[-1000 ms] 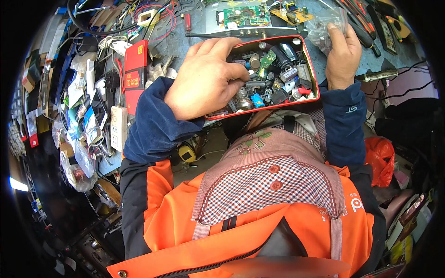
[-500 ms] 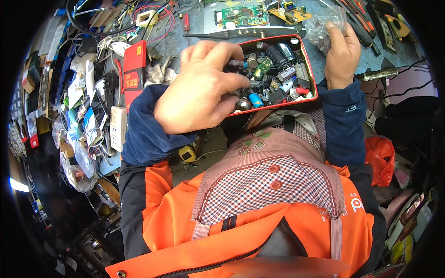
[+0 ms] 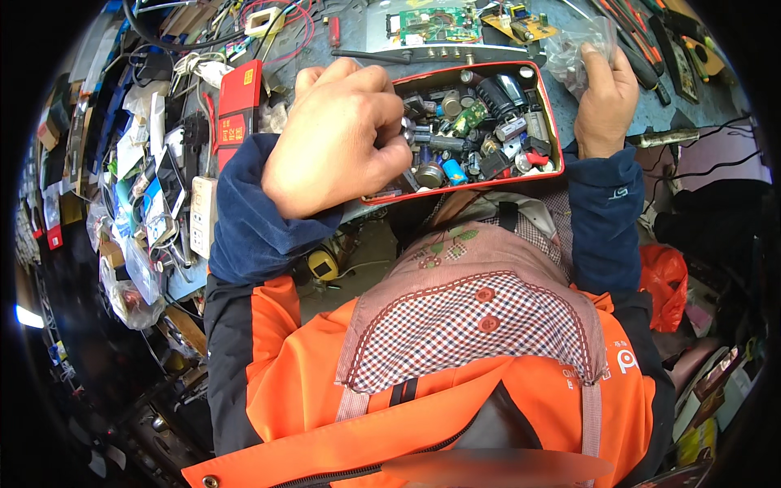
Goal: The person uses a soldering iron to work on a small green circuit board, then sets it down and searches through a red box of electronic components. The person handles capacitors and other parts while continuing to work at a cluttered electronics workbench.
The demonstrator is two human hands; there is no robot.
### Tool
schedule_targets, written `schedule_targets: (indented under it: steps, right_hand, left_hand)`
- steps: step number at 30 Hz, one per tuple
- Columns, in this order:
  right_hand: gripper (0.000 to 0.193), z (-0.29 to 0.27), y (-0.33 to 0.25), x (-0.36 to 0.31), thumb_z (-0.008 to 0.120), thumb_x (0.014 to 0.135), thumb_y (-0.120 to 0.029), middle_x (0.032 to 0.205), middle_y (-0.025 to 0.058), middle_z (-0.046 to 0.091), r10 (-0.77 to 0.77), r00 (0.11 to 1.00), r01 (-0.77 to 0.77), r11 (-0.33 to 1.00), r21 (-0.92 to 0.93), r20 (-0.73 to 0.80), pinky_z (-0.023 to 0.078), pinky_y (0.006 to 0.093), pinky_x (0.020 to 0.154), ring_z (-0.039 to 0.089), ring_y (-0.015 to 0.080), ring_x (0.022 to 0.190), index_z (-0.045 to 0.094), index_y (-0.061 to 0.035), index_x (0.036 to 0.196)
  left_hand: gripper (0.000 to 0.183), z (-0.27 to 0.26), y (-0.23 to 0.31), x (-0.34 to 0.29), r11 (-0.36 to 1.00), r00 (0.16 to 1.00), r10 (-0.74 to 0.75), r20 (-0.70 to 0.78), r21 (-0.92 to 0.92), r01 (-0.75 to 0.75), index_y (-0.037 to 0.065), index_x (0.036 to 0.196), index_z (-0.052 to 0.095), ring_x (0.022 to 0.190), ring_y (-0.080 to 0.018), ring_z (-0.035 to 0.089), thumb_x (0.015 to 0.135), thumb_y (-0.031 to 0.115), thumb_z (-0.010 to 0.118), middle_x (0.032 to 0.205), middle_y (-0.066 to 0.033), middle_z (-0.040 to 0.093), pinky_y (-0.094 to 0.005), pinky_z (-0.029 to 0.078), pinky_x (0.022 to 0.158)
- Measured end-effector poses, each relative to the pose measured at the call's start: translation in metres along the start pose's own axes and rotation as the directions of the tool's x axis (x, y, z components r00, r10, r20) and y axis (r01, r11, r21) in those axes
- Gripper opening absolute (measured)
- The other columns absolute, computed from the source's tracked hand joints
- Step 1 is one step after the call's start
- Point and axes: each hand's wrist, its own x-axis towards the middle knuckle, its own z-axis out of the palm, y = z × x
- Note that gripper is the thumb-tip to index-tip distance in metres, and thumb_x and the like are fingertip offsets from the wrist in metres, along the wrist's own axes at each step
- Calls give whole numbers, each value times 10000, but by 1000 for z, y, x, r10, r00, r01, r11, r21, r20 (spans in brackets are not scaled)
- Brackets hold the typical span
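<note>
A red-rimmed rectangular box [image 3: 560, 145] is full of loose electronic parts, among them black cylindrical capacitors [image 3: 494, 96], a small green circuit board [image 3: 469, 119] and a blue cylinder [image 3: 454, 171]. Over its left end is my left hand [image 3: 342, 134], with the fingers curled inward. Its fingertips are turned away, so whatever they pinch is hidden. To the right of the box, my right hand [image 3: 606, 98] grips a crumpled clear plastic bag [image 3: 573, 53] between thumb and fingers.
Behind the box lies a metal-cased device with a green board [image 3: 435, 27], beside a brown circuit board [image 3: 517, 26]. Red cartons [image 3: 238, 102] and a white power strip [image 3: 202, 215] are at the left amid clutter. Tools with red handles [image 3: 639, 41] lie far right.
My left hand has drawn leftward across the box and its fingers have curled in more, uncovering more parts. My right hand still grips the bag. The view has shifted slightly.
</note>
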Motion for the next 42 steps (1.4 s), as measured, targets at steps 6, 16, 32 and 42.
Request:
schedule_targets:
  steps: [6,16,32,42]
  right_hand:
    - [191,3,-3,-1,644,1067,-100,1057,51,775,-2,1000,2,1000,13,-7,552,270,815,696,112,895,745,17,1179]
    - [175,9,-7,-1,654,1068,-100,1004,23,763,-26,999,26,999,24,-23,523,257,762,653,78,841,745,27,1147]
    - [176,6,-3,-2,657,1074,-112,1023,34,773,-24,1000,24,1000,15,-4,540,262,771,676,89,854,746,17,1153]
    - [178,9,-6,-4,662,1077,-121,1013,26,770,-26,1000,26,1000,0,7,524,256,765,658,78,846,746,18,1152]
  left_hand:
    - [150,16,3,4,999,988,16,-155,-41,-23,136,959,789,1043,-305,612,811,164,789,1012,-52,638,-473,416,918]
    - [212,27,4,4,985,985,169,-21,24,-168,130,1045,837,1251,-331,563,836,165,846,1323,-84,641,-493,397,1068]
    - [166,34,6,11,993,988,110,-104,42,-106,154,1008,844,1103,-253,591,845,182,852,1064,6,649,-462,397,1005]
    - [244,39,26,22,960,997,47,-59,277,-29,220,989,874,1086,-240,589,747,220,902,1001,21,641,-499,393,1000]
